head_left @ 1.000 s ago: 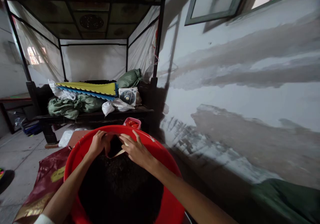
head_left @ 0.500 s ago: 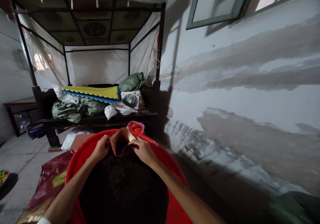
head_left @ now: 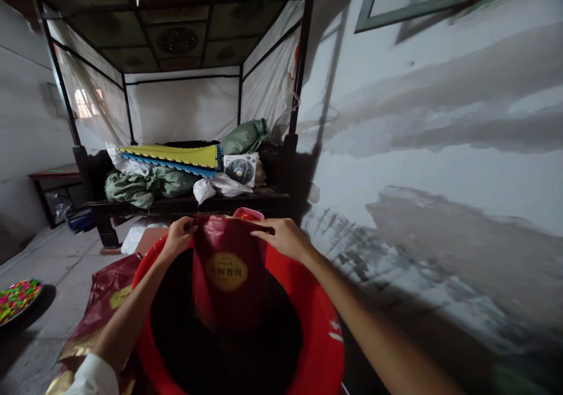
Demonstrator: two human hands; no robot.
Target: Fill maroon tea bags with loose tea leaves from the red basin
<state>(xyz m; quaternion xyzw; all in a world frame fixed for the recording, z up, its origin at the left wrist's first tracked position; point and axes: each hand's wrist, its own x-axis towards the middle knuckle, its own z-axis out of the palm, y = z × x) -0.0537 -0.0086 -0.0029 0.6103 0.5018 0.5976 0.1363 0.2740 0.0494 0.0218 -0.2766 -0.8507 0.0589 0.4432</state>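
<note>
A maroon tea pouch with a yellow label and Chinese characters hangs over a large red tub. My left hand pinches its upper left corner. At the upper right edge, my right hand grips the pouch between thumb and fingers. Its front faces me, and the lower end fades into shadow, so I cannot tell whether it touches the dark loose contents of the tub. What the pouch holds is hidden.
Left of the tub lie other maroon pouches on the floor. A dish of colourful pieces sits at far left. Behind the tub is a pink container. A dark bed frame bears sacks and foam mats. A stained wall rises at right.
Both hands have raised the pouch out of the tub and spread apart. Its open mouth was facing me; now its labelled front shows. The view has shifted slightly left.
</note>
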